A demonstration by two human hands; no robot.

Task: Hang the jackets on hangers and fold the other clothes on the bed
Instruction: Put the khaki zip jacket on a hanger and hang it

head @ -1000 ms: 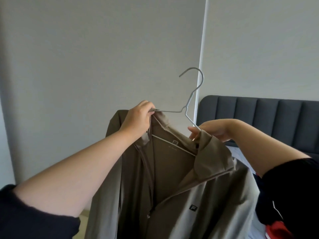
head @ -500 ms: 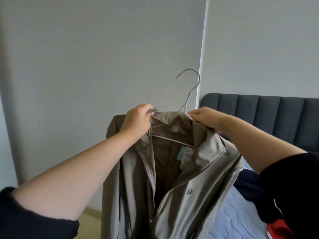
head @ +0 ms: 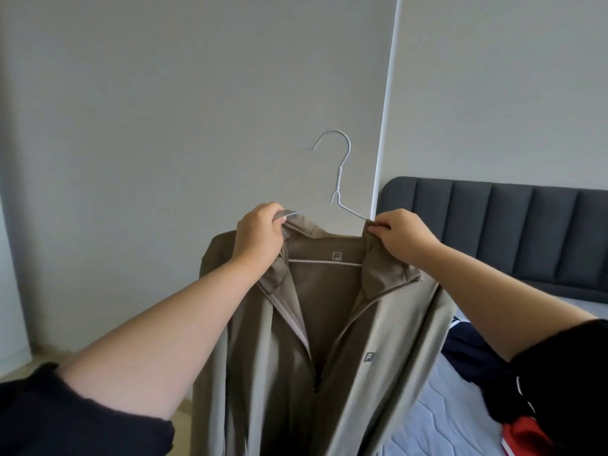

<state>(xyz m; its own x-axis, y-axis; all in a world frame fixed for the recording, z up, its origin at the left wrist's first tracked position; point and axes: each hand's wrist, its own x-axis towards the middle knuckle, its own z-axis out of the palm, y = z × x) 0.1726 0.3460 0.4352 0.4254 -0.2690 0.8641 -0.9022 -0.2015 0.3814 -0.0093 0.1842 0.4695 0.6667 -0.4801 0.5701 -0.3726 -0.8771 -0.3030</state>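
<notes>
A taupe jacket (head: 388, 324) hangs on a wire hanger (head: 339, 179), held up before a plain grey wall (head: 164, 126) and beside a bed (head: 437, 406) with a dark padded headboard (head: 526, 232). The left grip (head: 260, 235) and the right grip (head: 399, 238) each pinch a collar end. A square F logo (head: 369, 357) marks the chest and the neck. Dark clothes (head: 470, 350) lie on the bed.

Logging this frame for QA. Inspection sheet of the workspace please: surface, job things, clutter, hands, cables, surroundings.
Surface: bed with pale quilted cover, lower right.
Job's things: khaki jacket, unzipped, held up in the air on a wire hanger.
Clutter: navy garment on the bed; red fabric at the bottom right corner.
Hands: left hand grips collar and hanger end; right hand pinches the collar's other side.
Cables: nothing seen.
Surroundings: grey wall, dark padded headboard.
</notes>
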